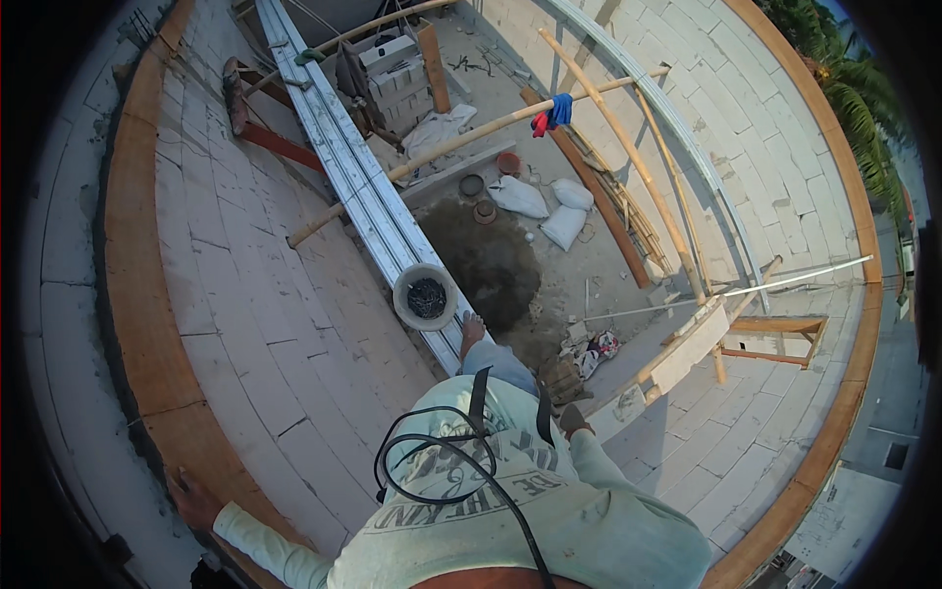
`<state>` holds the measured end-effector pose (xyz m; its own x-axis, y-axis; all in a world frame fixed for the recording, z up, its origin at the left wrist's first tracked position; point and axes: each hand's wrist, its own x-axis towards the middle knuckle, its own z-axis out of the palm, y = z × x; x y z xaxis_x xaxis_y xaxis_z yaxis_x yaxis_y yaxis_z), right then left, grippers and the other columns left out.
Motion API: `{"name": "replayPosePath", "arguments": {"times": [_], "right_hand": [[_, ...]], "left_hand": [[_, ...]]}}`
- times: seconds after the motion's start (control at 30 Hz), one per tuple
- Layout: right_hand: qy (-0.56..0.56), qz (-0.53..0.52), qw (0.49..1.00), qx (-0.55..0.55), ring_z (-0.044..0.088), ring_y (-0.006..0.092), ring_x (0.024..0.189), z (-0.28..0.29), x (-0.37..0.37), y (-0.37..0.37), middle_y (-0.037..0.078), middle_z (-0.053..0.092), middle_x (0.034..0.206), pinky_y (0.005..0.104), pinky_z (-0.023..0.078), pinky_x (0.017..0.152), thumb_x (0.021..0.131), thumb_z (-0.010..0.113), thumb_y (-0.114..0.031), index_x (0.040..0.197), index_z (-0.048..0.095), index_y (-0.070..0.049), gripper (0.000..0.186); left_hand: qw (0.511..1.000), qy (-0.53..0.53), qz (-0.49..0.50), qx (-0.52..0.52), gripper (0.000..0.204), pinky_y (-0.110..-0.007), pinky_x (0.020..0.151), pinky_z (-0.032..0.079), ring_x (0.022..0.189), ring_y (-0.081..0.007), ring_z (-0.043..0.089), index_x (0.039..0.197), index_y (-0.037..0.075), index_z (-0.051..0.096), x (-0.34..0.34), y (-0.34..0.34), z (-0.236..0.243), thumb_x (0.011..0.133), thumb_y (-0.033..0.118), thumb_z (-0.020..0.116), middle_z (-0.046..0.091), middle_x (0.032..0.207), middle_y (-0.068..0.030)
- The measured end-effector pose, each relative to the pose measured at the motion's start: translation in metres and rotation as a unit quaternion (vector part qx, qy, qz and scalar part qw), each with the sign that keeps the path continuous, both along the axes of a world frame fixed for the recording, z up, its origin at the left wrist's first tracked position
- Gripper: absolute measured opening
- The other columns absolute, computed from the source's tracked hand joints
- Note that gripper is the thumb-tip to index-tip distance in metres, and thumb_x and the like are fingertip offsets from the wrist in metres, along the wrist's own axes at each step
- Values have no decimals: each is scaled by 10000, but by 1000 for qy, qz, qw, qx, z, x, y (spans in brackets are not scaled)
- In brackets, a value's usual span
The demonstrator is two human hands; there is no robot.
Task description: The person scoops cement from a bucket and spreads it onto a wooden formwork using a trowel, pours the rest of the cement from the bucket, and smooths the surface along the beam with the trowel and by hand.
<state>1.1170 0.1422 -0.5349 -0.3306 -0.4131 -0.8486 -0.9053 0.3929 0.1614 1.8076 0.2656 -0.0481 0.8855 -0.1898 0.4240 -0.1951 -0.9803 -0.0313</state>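
My left hand (193, 501) lies with its fingers stretched out on the brown strip (157, 324) along the top of the pale block wall. My right hand (573, 419) hangs low beside my hip, small and dark in the picture; its fingers do not show clearly, nor whether it holds anything. In front of me a grey bucket (401, 297) with small dark pieces inside stands on the long metal channels (378, 211). My bare foot (473, 330) is on those channels, just beside the bucket.
Far below, the floor has a dark wet patch (491, 270), white sacks (564, 226) and round tubs (485, 211). Bamboo poles (471, 133) cross the space, one with a blue and red cloth (555, 113). A wooden frame (775, 324) is at right. A black cable (461, 442) loops before my shirt.
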Motion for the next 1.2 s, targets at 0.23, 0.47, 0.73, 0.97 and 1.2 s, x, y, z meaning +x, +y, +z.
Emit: {"name": "replayPosePath", "arguments": {"times": [0.23,0.47,0.73,0.97,1.2], "right_hand": [[-39,-97,994,26,529,297,1177,83,44,-96,180,451,1359,406,460,944,811,587,-345,1319,477,-111,570],[-134,-134,971,-145,634,369,957,68,90,-296,227,653,1002,415,517,810,648,746,-321,974,623,41,502],[-116,84,940,-308,640,380,931,122,181,-347,250,655,959,429,515,801,671,747,-309,947,641,36,455],[-51,94,984,-141,637,338,965,61,116,-289,220,655,1004,407,510,835,655,717,-305,952,652,-17,418],[-30,36,987,-153,608,339,1048,45,79,-249,186,624,1140,416,496,886,705,706,-413,1134,607,-75,555]], "left_hand": [[999,-13,3,-34,407,-337,867,476,1058,-269,606,1225,150,596,4,13,-6,906,397,542,624,1192,-66],[996,3,-53,-78,372,-339,878,470,1049,-267,610,1204,72,597,8,-4,-10,913,302,562,626,1181,-104],[994,-17,-53,-89,334,-341,878,467,1036,-269,615,1184,51,601,6,21,-13,916,245,563,628,1174,-109],[994,-30,-64,-84,311,-336,881,465,1034,-267,619,1167,43,612,14,25,-18,899,199,584,631,1173,-105],[996,-7,-37,-85,317,-335,901,450,1054,-268,604,1174,44,608,3,22,-5,904,206,571,626,1179,-114]]}}
